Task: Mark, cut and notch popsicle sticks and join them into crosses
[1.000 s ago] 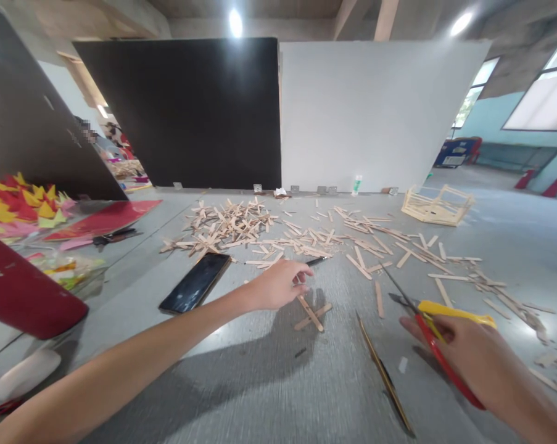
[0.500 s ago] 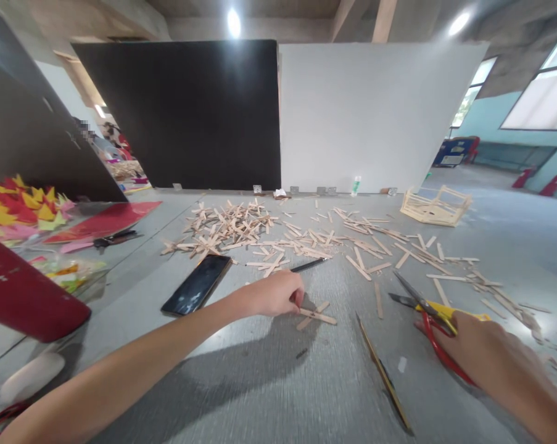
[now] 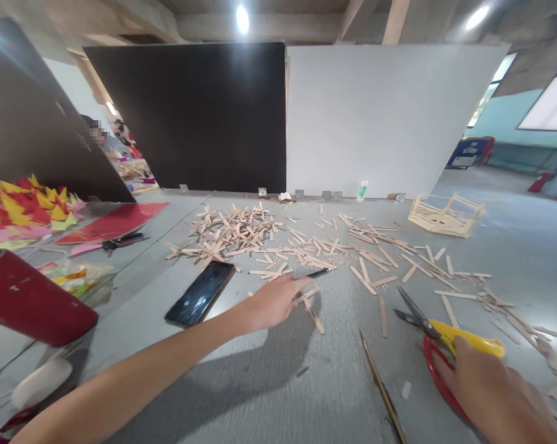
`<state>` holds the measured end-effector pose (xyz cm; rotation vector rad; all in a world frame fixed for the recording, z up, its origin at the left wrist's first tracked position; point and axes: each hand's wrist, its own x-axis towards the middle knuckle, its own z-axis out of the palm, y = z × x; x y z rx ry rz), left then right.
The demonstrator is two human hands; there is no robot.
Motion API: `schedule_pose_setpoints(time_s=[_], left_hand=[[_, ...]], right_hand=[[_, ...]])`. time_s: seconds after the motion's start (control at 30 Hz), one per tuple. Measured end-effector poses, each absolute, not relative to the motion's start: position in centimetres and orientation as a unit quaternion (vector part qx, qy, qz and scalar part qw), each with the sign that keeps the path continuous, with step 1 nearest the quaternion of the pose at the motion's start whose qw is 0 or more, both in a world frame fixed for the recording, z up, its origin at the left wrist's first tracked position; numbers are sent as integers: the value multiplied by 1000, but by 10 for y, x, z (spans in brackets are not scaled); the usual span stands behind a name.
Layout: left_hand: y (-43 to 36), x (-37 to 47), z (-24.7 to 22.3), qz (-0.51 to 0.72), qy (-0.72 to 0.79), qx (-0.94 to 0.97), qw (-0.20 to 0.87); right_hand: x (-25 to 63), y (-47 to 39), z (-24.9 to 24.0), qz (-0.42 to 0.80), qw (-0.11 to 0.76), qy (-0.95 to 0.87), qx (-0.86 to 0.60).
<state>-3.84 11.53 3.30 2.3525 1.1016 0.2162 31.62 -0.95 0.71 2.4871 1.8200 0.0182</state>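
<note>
My left hand (image 3: 276, 303) is low over the middle of the table, closed at the near end of two crossed wooden craft sticks (image 3: 314, 316). Its fingertips are partly hidden, and the forefinger side comes up to a dark pen (image 3: 319, 273) lying just beyond. On the right, my right hand (image 3: 488, 385) grips red-handled scissors (image 3: 429, 327), whose blades are spread apart and point up and left. A yellow-handled tool (image 3: 477, 340) lies against the scissors beside my knuckles; its kind is unclear. Between my hands lies a thin, pointed, brass-coloured tool (image 3: 382, 385).
Loose craft sticks (image 3: 236, 228) are heaped and scattered across the table. A phone (image 3: 200, 293) lies left of my hand, with a red cylinder (image 3: 42, 299) farther left. A hexagonal stick frame (image 3: 445, 217) stands at the back right, a glue stick (image 3: 362, 191) by the white panel.
The crossed sticks have turned, the longer one now slanting toward me. My left hand has rolled over with its forefinger side reaching forward. My right hand stays on the scissors; the view shifts slightly.
</note>
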Motion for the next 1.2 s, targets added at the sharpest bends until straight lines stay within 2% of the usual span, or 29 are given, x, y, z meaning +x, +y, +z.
schedule_pose_setpoints(time_s=[0.13, 0.3, 0.5, 0.77, 0.97, 1.2], left_hand=[[116, -30, 25, 86, 372, 880, 284], [114, -30, 31, 121, 408, 845, 323], [91, -30, 80, 203, 422, 773, 428], [45, -37, 126, 286, 401, 734, 467], [27, -38, 137, 284, 380, 733, 488], [15, -39, 137, 272, 378, 734, 495]], right_hand=[[311, -11, 17, -48, 46, 572, 818], [314, -14, 13, -65, 27, 572, 817], [325, -13, -3, -65, -6, 573, 817], [304, -13, 24, -64, 16, 569, 820], [307, -16, 20, -58, -20, 600, 798], [310, -15, 15, -48, -15, 596, 801]])
